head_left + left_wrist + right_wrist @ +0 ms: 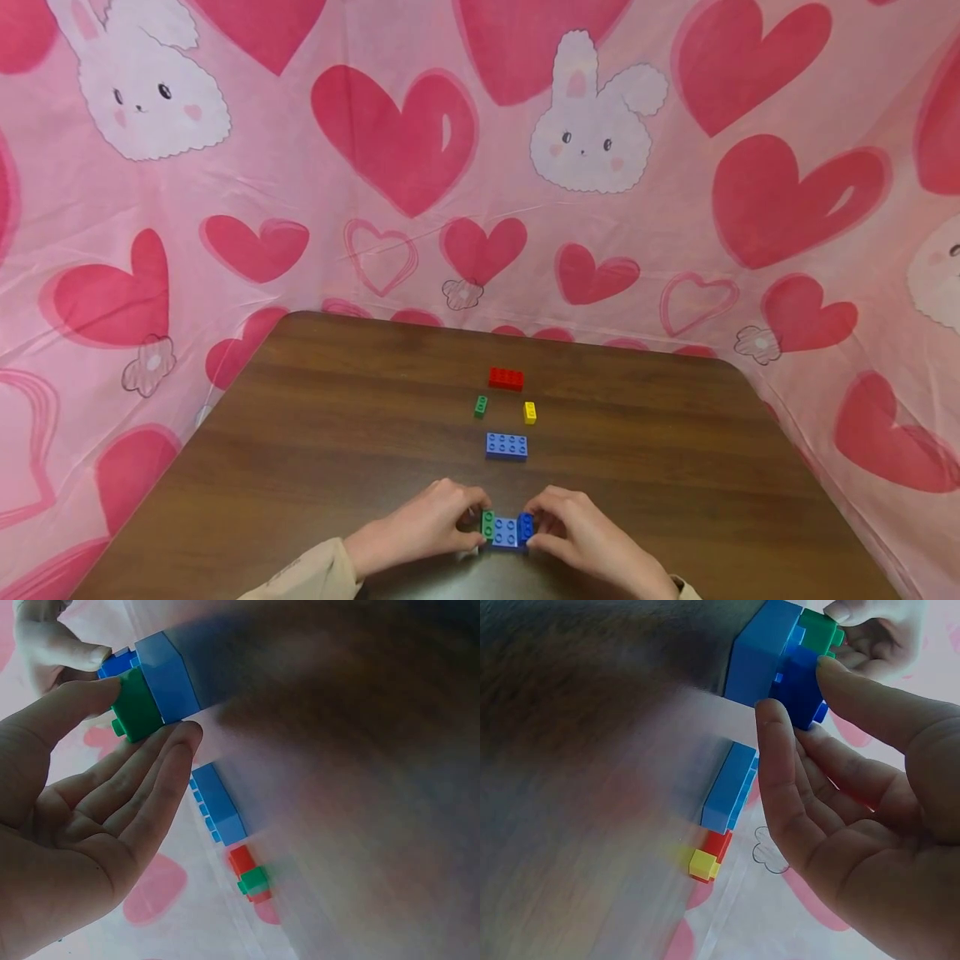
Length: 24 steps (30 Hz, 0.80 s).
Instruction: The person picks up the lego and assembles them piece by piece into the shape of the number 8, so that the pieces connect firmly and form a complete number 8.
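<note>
A light blue building brick lies near the table's front edge, with a small green brick on its left end and a small dark blue brick on its right end. Between thumb and fingertips, my left hand pinches the green brick. The dark blue one is pinched the same way by my right hand. In the left wrist view, the green brick sits against the light blue brick. From the right wrist, the dark blue brick also appears set on the light blue one.
Farther back on the brown wooden table lie another light blue brick, a small green brick, a small yellow brick and a red brick. A pink cloth with hearts and rabbits hangs around the table.
</note>
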Available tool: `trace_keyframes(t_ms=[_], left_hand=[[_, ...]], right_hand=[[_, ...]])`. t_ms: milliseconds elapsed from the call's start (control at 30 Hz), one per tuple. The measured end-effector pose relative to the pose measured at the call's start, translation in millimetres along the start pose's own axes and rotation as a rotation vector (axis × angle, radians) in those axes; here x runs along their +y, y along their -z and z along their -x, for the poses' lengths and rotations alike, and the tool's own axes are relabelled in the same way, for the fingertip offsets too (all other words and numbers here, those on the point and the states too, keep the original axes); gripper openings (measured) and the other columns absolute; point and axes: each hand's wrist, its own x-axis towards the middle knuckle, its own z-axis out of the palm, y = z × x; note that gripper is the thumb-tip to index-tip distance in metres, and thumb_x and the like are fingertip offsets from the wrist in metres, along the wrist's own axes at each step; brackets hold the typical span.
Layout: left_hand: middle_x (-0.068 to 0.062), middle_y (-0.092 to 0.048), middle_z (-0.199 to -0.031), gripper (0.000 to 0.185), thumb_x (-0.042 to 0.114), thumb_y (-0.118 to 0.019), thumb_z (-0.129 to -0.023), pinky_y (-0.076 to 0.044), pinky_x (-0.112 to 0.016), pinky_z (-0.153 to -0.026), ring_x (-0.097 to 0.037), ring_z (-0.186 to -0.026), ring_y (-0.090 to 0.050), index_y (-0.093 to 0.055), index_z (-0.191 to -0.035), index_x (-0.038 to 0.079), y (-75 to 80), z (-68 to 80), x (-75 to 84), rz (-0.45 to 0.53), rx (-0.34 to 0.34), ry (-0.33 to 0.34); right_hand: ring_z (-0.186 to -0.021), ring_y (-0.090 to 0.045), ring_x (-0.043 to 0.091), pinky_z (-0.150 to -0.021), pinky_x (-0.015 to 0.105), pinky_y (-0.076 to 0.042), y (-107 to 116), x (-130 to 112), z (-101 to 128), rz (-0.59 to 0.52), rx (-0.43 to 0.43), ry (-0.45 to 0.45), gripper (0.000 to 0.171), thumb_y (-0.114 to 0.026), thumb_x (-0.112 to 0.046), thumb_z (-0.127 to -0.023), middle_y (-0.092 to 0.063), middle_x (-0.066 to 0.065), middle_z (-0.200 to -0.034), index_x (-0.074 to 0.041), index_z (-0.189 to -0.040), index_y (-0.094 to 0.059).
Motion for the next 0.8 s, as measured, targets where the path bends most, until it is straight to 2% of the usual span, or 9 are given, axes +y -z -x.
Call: trace_keyframes(t_ms=[367,800], left_hand=[[0.003,-0.076,-0.095,0.026,0.019,-0.079,-0.084,-0.053,-0.012,-0.07,0.003,-0.081,-0.065,-0.072,-0.108,0.012,-1.1,-0.4,-1.8,0.0,0.013,-0.018],[0.002,-0.076,-0.094,0.026,0.018,-0.08,-0.083,-0.052,-0.011,-0.068,0.003,-0.079,-0.065,-0.072,-0.107,0.012,-1.3,-1.0,-1.9,-0.008,0.021,-0.022]], right_hand=[[-0.077,-0.053,-0.008,-0.066,0.016,-0.051,-1.1,-6.5,0.1,0.083,0.007,0.024,0.027,-0.071,-0.028,-0.091,-0.064,-0.005,-0.093,-0.009,-0.11,-0.067],[-0.077,-0.055,-0.008,-0.067,0.016,-0.053,-4.4,-3.3,1.4,0.06,0.028,0.023,0.028,-0.072,-0.028,-0.09,-0.065,-0.004,-0.095,-0.009,-0.111,-0.067]])
